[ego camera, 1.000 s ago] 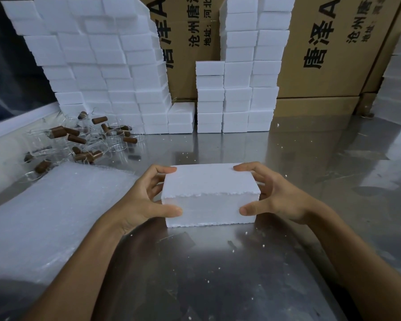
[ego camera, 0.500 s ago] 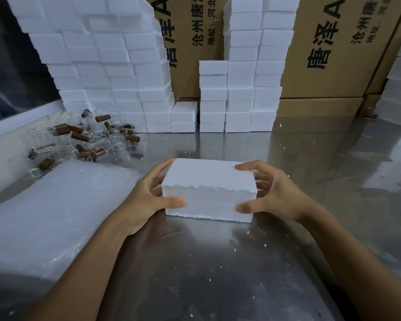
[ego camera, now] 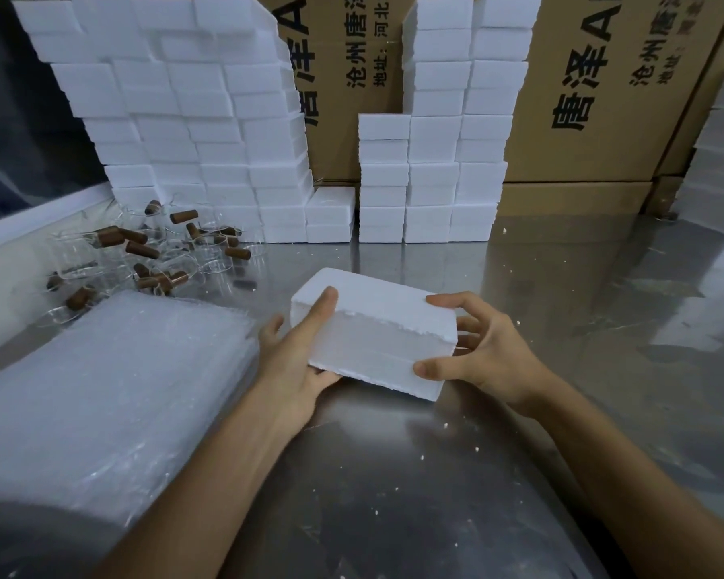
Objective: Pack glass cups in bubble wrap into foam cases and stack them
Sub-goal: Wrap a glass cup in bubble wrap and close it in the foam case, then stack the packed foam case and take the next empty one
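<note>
**Foam case held in both hands at frame centre**

The closed foam case (ego camera: 373,328) sits at the centre of the frame, turned at an angle and tilted, its left end raised in the hands; whether its lower right corner touches the bench (ego camera: 393,474) cannot be told. The left hand (ego camera: 299,353) cups the left end, fingers clamped on it with the thumb (ego camera: 322,305) lying over the top edge. The right hand (ego camera: 481,353) grips the right end, thumb on the front face and fingers (ego camera: 448,300) curled over the top corner.

At the left of the frame lies a stack of bubble wrap (ego camera: 101,390). Above it, at mid left, is a heap of glass cups (ego camera: 151,252) with brown handles. Along the top of the frame stand stacked cases (ego camera: 193,127) at upper left and more stacks (ego camera: 435,160) at upper centre, backed by cartons (ego camera: 602,98) with printed characters.
</note>
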Motion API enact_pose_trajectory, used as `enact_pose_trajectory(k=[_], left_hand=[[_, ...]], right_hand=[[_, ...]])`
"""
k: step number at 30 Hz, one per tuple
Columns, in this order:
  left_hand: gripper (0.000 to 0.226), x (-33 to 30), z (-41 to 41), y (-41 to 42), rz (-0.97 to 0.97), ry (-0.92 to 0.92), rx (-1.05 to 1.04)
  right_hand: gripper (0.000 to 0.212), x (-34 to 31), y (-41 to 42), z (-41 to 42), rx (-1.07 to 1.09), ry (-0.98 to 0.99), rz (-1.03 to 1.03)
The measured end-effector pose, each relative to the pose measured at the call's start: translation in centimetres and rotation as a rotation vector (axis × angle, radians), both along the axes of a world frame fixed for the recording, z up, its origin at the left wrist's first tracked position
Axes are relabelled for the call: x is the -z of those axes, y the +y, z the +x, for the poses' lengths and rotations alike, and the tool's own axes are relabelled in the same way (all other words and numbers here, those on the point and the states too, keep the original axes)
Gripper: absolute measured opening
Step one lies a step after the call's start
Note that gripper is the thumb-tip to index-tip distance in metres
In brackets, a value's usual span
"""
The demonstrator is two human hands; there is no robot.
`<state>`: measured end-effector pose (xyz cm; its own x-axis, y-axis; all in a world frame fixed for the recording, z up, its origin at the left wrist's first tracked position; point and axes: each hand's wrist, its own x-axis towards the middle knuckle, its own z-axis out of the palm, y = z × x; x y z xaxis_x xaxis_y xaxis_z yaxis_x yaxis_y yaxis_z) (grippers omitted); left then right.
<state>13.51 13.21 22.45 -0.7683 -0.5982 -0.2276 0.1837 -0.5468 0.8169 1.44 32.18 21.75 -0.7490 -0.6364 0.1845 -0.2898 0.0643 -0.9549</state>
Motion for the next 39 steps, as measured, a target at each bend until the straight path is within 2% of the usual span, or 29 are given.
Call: enact_pose_trajectory(k=[2, 3, 7, 14, 16, 19, 22, 24, 26, 29, 32, 34, 35, 39], left_hand=[[0.123, -0.2, -0.2, 1.2, 0.093, 0.007, -0.132], [0.124, -0.4, -0.2, 1.5, 0.128, 0.013, -0.176], [0.092, -0.8, -0.2, 2.0, 0.139, -0.029, -0.277], [0.093, -1.2, -0.1, 1.2, 0.079, -0.090, -0.304], [0.086, -1.2, 0.0, 0.7, 0.043, -0.110, -0.335], [0.073, -1.4, 0.4, -0.5, 0.019, -0.151, -0.290], [0.061, -1.5, 0.8, -1.1, 0.035, -0.140, -0.038], [0.059, -1.5, 1.0, -1.2, 0.045, -0.125, 0.103], [0.062, -1.0, 0.7, -1.1, 0.038, -0.091, 0.182], [0.056, 0.1, -0.3, -0.6, -0.124, -0.076, 0.062], [0.026, 1.7, -1.0, -0.3, -0.488, -0.147, -0.127], [0.001, 3.0, -1.6, -0.1, -0.679, -0.161, -0.131], [0.008, 3.6, -1.9, 0.2, -0.739, -0.164, -0.116], [0.013, 4.8, -3.4, 0.8, -0.852, -0.164, -0.060]], right_hand=[[0.074, 0.3, -0.5, 0.3, 0.020, 0.011, -0.015], [0.074, 0.5, -0.7, 0.5, 0.029, 0.014, -0.026], [0.077, 1.3, -2.5, 2.0, 0.031, 0.064, -0.036], [0.080, 1.7, -3.5, 3.0, 0.041, 0.193, -0.018], [0.093, 1.7, -3.0, 3.2, -0.009, 0.354, 0.061], [0.109, 1.3, -2.9, 3.9, -0.054, 0.720, 0.209], [0.088, 0.5, -3.6, 4.7, 0.115, 1.144, 0.150], [0.076, 0.1, -3.6, 5.0, 0.167, 1.247, 0.056], [0.070, 0.0, -3.4, 4.9, 0.185, 1.260, 0.015], [0.077, 0.0, -3.2, 4.1, 0.255, 1.191, 0.021], [0.087, -0.8, -3.7, 2.0, 0.332, 1.179, 0.101], [0.095, -2.0, -4.4, -0.1, 0.390, 1.215, 0.153], [0.097, -3.0, -4.8, -1.3, 0.417, 1.239, 0.169], [0.093, -8.5, -7.6, -6.6, 0.505, 1.340, 0.162]])
